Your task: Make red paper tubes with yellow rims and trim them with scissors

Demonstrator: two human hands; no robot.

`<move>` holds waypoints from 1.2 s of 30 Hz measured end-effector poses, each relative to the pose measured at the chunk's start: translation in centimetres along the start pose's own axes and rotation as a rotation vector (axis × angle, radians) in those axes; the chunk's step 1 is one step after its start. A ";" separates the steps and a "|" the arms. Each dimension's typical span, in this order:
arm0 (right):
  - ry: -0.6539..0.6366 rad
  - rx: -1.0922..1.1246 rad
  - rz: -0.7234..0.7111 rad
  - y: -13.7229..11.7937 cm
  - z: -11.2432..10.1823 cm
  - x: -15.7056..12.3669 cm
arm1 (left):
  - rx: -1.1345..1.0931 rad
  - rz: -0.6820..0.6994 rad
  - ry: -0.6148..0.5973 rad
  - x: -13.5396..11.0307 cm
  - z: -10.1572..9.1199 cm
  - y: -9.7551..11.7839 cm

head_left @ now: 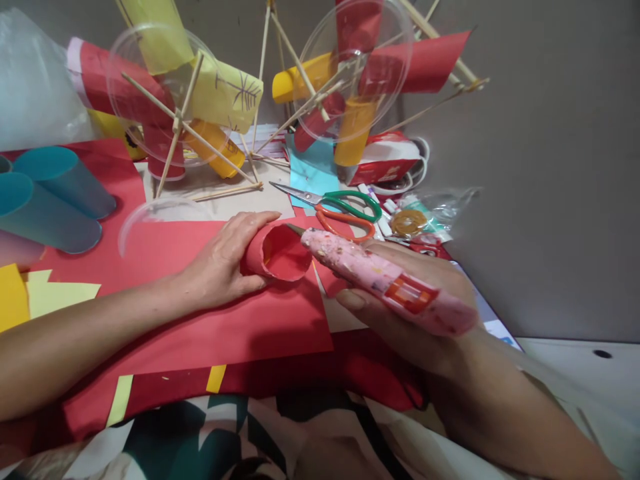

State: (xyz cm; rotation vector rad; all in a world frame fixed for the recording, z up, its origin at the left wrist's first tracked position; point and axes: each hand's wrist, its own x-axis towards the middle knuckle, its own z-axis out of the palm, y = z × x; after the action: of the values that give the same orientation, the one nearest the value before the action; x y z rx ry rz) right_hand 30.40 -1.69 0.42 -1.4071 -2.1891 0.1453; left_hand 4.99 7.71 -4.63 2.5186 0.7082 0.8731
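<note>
My left hand (pixel 233 260) is wrapped round the side of a red paper tube (pixel 255 255), its open end facing up towards me. A pink hot glue gun (pixel 357 263) with an orange-red switch is gripped in my right hand (pixel 425 300). Its dark nozzle points left and sits at the tube's rim, though I cannot tell whether it touches. Beneath the tube lies a sheet of red paper (pixel 280 327). Just beyond my hands rest scissors (pixel 345 207) with one green and one orange handle.
Two stick-and-paper wheels with clear plastic discs (pixel 165 100) (pixel 360 73) stand at the back. Blue paper tubes (pixel 55 207) are on the left. A bag of rubber bands (pixel 409 222) lies right of the scissors. Yellow paper scraps (pixel 60 293) lie left; a grey wall (pixel 545 167) rises behind.
</note>
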 end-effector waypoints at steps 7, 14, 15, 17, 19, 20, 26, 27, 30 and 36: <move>-0.084 0.049 0.017 0.0 -0.4 0.4 | -0.011 -0.025 -0.043 0.2 0.0 0.3; -0.098 0.039 -0.019 0.4 -0.3 0.5 | -0.020 -0.007 -0.044 0.2 0.0 0.3; -0.092 0.046 -0.008 0.4 -0.3 0.4 | -0.020 -0.008 -0.043 0.2 0.0 0.3; -0.082 0.072 0.014 0.3 -0.4 0.4 | -0.023 -0.012 -0.041 0.2 0.0 0.3; -0.083 0.092 0.026 0.3 -0.4 0.3 | -0.028 -0.015 -0.042 0.2 -0.1 0.4; -0.087 0.092 0.029 0.4 -0.4 0.3 | -0.030 -0.015 -0.044 0.2 -0.1 0.4; -0.090 0.072 0.027 0.6 -0.1 0.3 | -0.022 -0.032 -0.057 0.2 0.0 0.3; -0.088 0.072 0.024 0.4 -0.1 0.3 | -0.019 -0.031 -0.060 0.2 0.0 0.3; -0.075 0.070 0.004 0.1 -0.1 0.4 | -0.023 -0.013 -0.058 0.2 0.1 0.2; -0.084 0.016 -0.049 0.3 -0.1 0.6 | -0.032 -0.003 -0.050 0.3 0.1 0.2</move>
State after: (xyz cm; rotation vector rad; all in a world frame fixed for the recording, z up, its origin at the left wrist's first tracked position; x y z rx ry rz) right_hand 30.53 -1.06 0.59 -1.3605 -2.2835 0.2068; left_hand 5.30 7.66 -4.44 2.5017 0.6769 0.8114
